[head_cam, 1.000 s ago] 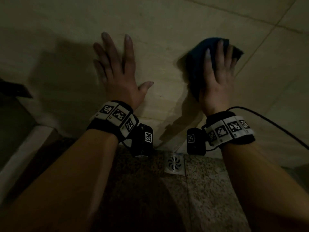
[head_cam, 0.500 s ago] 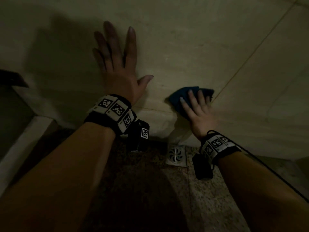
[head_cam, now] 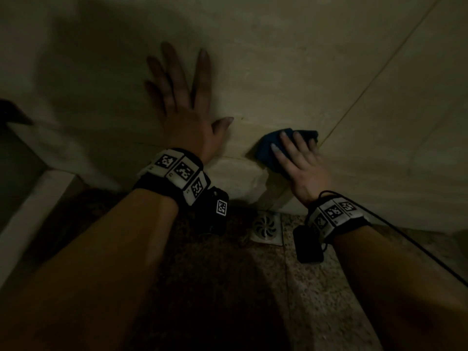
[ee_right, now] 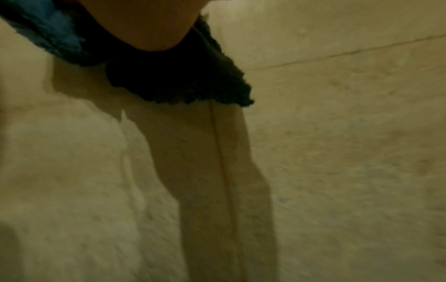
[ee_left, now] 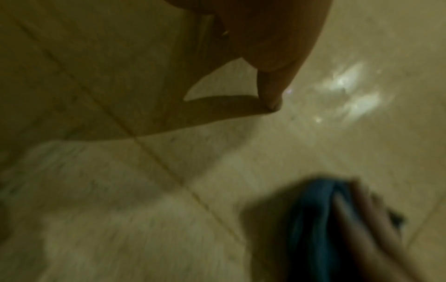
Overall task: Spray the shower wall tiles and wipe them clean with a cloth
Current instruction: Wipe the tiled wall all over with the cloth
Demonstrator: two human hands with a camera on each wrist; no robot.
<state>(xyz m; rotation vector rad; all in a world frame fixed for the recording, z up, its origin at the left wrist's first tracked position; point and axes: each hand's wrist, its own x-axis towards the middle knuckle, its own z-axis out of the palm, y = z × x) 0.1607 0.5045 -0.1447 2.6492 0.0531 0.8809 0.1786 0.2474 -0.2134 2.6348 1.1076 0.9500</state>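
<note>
The beige tiled shower wall (head_cam: 291, 59) fills the upper part of the head view. My left hand (head_cam: 182, 97) lies flat against it, fingers straight and spread, holding nothing. Low on the wall, my right hand (head_cam: 296, 153) presses a folded blue cloth (head_cam: 268, 148) onto the tiles with straight fingers, close to a grout line. The left wrist view shows the cloth (ee_left: 311, 219) blurred under the right hand's fingers (ee_left: 357, 215). In the right wrist view the cloth (ee_right: 173, 76) sits under my palm, its frayed edge hanging on the tile. No spray bottle is in view.
A square metal floor drain (head_cam: 266, 228) sits in the speckled stone floor (head_cam: 316, 300) right below the cloth. A pale raised kerb (head_cam: 30, 211) runs along the left. A black cable (head_cam: 417, 247) trails from my right wrist band. The light is dim.
My right hand has dragged the cloth down the wall from about the height of the left hand's fingers to just above the floor, then held there. The left hand has stayed pressed on the tiles.
</note>
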